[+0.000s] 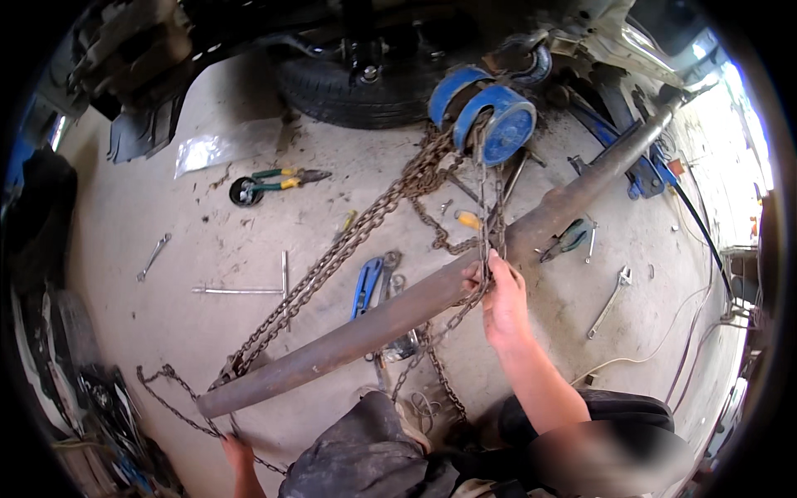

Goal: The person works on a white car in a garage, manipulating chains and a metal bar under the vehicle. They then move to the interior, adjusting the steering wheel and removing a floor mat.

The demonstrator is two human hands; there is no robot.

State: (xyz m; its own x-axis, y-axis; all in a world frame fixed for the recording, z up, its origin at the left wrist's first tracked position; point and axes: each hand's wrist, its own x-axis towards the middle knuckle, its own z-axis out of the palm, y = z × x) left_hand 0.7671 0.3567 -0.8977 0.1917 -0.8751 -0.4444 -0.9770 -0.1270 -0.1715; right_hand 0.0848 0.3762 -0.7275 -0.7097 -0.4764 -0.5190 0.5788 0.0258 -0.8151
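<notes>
My right hand (502,290) is closed round hanging chain (481,207) just beside a long rusty steel pipe (357,332). The chain runs up to a blue chain hoist (506,129) with a hook at its back. The pipe slants from the lower left to the upper right. At the lower left my left hand (238,452) is closed on a length of chain (207,427) below the pipe's end. More chains (332,266) stretch from the hoist down to that end, where a block or hook is partly hidden by the pipe.
A tyre (349,108) under vehicle parts, a blue floor jack (639,170), yellow-green pliers (290,178), a cross wrench (249,290), blue-handled cutters (365,286), an adjustable wrench (608,303), several smaller tools, cables (681,315) and dark parts (75,349) lie around the pipe.
</notes>
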